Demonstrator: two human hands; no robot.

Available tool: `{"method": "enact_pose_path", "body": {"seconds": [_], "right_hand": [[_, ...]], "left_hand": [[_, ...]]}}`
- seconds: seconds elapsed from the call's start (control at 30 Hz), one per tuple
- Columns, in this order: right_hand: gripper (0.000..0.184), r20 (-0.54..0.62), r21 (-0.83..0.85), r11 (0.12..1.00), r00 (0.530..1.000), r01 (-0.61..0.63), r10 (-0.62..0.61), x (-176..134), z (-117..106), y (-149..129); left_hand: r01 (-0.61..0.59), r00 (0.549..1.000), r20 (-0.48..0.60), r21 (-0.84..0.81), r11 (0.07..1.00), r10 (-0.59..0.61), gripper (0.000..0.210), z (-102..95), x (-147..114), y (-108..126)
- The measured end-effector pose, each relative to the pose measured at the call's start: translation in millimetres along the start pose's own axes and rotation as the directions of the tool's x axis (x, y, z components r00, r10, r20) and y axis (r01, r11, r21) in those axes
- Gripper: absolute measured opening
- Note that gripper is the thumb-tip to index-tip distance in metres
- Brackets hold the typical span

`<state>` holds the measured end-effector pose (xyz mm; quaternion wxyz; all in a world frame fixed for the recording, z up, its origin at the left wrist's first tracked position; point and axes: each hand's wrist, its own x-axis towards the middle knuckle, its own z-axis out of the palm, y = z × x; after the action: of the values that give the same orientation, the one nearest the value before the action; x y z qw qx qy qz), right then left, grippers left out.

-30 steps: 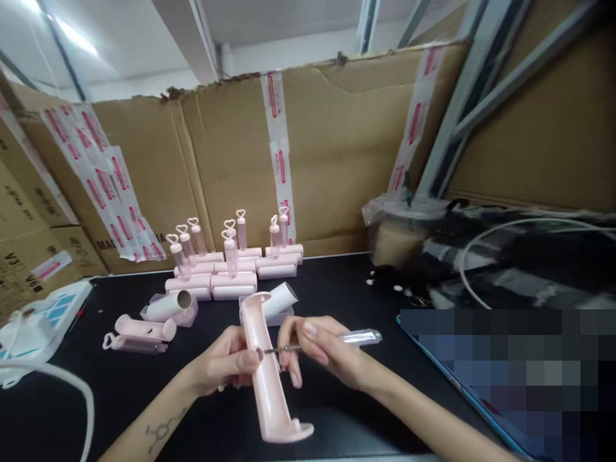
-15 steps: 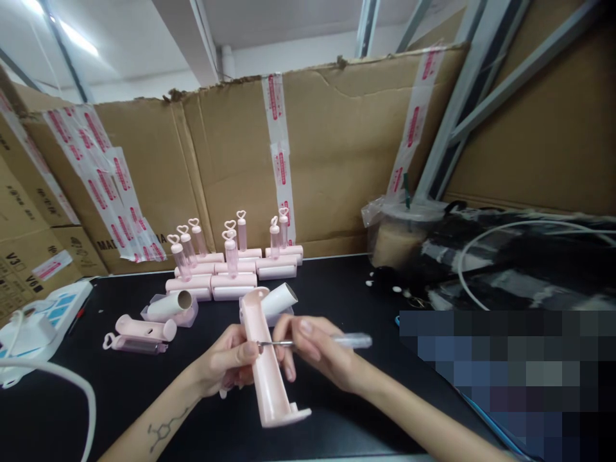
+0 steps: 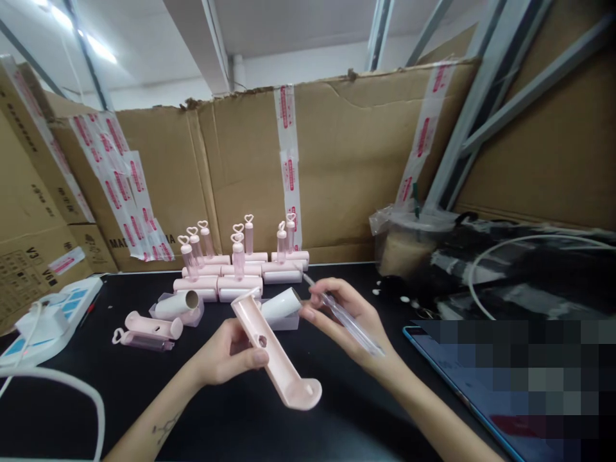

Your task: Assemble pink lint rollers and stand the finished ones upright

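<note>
My left hand (image 3: 224, 356) grips a pale pink trough-shaped plastic shell (image 3: 283, 375), its thumb pressed on the inner side beside a round hole. The shell tilts, with its rounded end cap toward me on the right. In my right hand (image 3: 353, 311) is a screwdriver (image 3: 355, 332) with a clear handle, its thin shaft pointing up and left, apart from the shell. Just behind the shell, a white roll (image 3: 283, 303) with a clear box around its base is partly hidden. A second pink shell (image 3: 149, 326) lies at the left, against a clear pink tube (image 3: 144, 341) with a heart-shaped loop.
Another white roll (image 3: 176, 305) rests in a translucent tray. Behind stand several pink roll holders (image 3: 197, 285) with upright heart-topped tubes. A power strip (image 3: 62, 321) and a white cable (image 3: 94, 391) are at left. A bagged drink cup (image 3: 409, 244) and a tablet-like device (image 3: 423, 343) lie right.
The screwdriver has come out of the shell's hole and moved up and right with my right hand. My left hand has turned the shell, its lower end swinging right. The view has shifted slightly.
</note>
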<state>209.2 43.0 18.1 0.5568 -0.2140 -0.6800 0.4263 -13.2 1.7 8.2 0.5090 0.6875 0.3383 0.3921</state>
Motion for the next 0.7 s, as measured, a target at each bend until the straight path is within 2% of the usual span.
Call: {"method": "enact_pose_path", "body": {"seconds": [0.07, 0.1, 0.27, 0.4, 0.5, 0.6, 0.7], "right_hand": [[0.038, 0.022, -0.085, 0.996, 1.000, 0.007, -0.005, 0.8, -4.8, -3.5], [0.040, 0.042, -0.067, 0.998, 0.999, 0.020, -0.017, 1.1, -6.5, -5.2], [0.040, 0.103, 0.241, 0.970, 0.995, -0.020, -0.005, 2.4, -10.6, -12.5], [0.066, 0.183, 0.224, 0.969, 0.981, -0.099, 0.058, 2.9, -11.6, -18.1], [0.082, 0.302, 0.230, 0.964, 0.951, -0.133, 0.059, 2.7, -9.4, -18.9], [0.071, 0.347, 0.261, 0.945, 0.933, -0.195, 0.096, 3.2, -4.9, -14.9], [0.051, 0.296, 0.158, 0.970, 0.946, -0.183, 0.130, 3.8, -1.8, -9.7]], "left_hand": [[-0.015, 1.000, -0.003, 0.067, 0.998, 0.015, 0.039, -1.6, 0.7, 1.8], [-0.019, 1.000, 0.000, 0.095, 0.995, 0.019, 0.040, -2.5, 0.9, 2.0], [0.009, 1.000, 0.017, 0.150, 0.989, -0.012, 0.044, -5.6, 0.1, 1.3], [0.032, 0.999, 0.029, 0.110, 0.993, -0.035, 0.046, -6.3, -1.2, 3.8], [0.047, 0.998, 0.041, 0.059, 0.997, -0.050, 0.045, -6.5, -1.4, 4.9], [0.061, 0.996, 0.054, 0.055, 0.997, -0.064, 0.042, -8.5, -1.6, 4.3], [0.056, 0.995, 0.073, 0.144, 0.988, -0.067, 0.037, -13.0, -2.5, 5.6]]}}
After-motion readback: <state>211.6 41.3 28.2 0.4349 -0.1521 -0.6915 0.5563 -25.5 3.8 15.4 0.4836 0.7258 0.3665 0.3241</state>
